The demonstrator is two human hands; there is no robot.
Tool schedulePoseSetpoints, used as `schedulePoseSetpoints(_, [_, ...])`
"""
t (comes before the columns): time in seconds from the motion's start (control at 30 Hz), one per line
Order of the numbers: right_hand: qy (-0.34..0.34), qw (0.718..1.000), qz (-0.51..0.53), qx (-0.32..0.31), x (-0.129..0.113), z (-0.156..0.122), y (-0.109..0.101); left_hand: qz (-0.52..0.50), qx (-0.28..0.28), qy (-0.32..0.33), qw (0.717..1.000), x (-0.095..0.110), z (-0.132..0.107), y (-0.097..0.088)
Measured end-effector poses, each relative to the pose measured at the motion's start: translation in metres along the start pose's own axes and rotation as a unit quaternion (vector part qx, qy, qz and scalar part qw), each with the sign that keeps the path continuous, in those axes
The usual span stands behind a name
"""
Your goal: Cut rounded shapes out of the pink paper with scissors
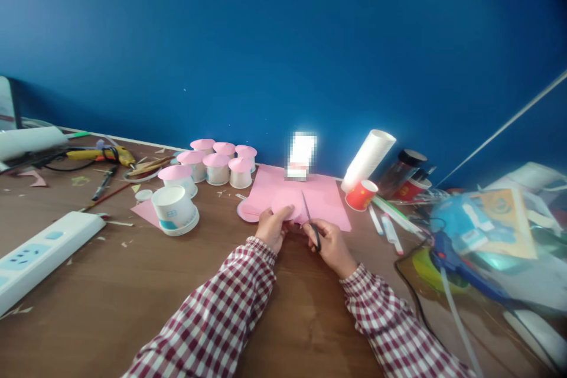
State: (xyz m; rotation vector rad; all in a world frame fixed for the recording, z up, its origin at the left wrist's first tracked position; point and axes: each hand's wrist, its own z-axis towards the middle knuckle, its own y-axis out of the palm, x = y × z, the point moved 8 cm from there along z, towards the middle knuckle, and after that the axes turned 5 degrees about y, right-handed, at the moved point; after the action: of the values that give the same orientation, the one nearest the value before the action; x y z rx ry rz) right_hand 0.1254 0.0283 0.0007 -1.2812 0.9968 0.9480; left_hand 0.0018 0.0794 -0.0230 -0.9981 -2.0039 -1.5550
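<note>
Between thumb and fingers, my left hand [273,228] pinches a round piece of pink paper [283,201]. My right hand [330,244] is closed around the dark handles of a pair of scissors [313,228], their blades pointing up beside the paper's right edge. Whether the blades touch the paper, I cannot tell. Under and behind both hands lies a large pink sheet [334,201]. At its left corner rests a rounded pink piece [248,211]. A white paper cup [170,204] stands upside down to the left, near several small cups with pink cone tops [217,160].
A white power strip [48,257] lies at left, below a yellow glue gun [106,155]. On the right are a leaning stack of white cups [370,159], a red cup [361,195], markers [392,235] and a blue glue gun [460,269]. A bright phone-like screen [302,155] stands against the wall.
</note>
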Motion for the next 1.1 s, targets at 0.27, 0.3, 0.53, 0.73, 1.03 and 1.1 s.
schedulePoseSetpoints(0.27, [-0.004, 1.000, 0.026, 0.009, 0.001, 0.002, 0.000, -0.003, -0.025, -0.014, 1.000, -0.002, -0.003, 0.004])
schedulePoseSetpoints(0.3, [-0.010, 0.999, 0.028, 0.012, 0.000, 0.001, 0.000, -0.003, -0.031, -0.015, 0.999, -0.002, -0.003, 0.005])
schedulePoseSetpoints(0.53, [-0.073, 0.993, 0.002, 0.093, -0.013, -0.001, -0.014, -0.009, -0.039, -0.012, 0.999, -0.002, -0.002, 0.005])
schedulePoseSetpoints(0.73, [-0.077, 0.983, -0.074, 0.152, -0.014, -0.002, -0.024, -0.007, -0.032, -0.008, 0.999, -0.003, 0.000, 0.002])
schedulePoseSetpoints(1.03, [-0.065, 0.986, -0.060, 0.141, -0.010, 0.002, -0.021, -0.038, -0.044, 0.007, 0.998, -0.003, 0.003, 0.003])
schedulePoseSetpoints(1.1, [-0.061, 0.988, -0.042, 0.133, -0.009, 0.002, -0.019, -0.032, -0.044, 0.004, 0.999, -0.003, 0.002, 0.003])
